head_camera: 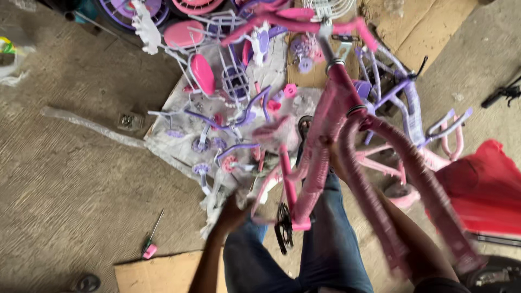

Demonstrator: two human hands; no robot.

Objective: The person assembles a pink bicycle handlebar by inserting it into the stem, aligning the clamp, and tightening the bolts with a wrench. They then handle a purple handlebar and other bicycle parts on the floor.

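Pink tubular bike frame [320,163], plastic-wrapped fork; both hands grip it.

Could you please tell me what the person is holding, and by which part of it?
A pink bicycle frame: the left hand grips its lower rear end, near the chainring; the right hand seems to grip mid-frame, blurred.

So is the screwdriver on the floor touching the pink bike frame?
Apart. The head view shows the screwdriver lying on the bare concrete floor by the cardboard sheet, with open floor between it and the pink bike frame.
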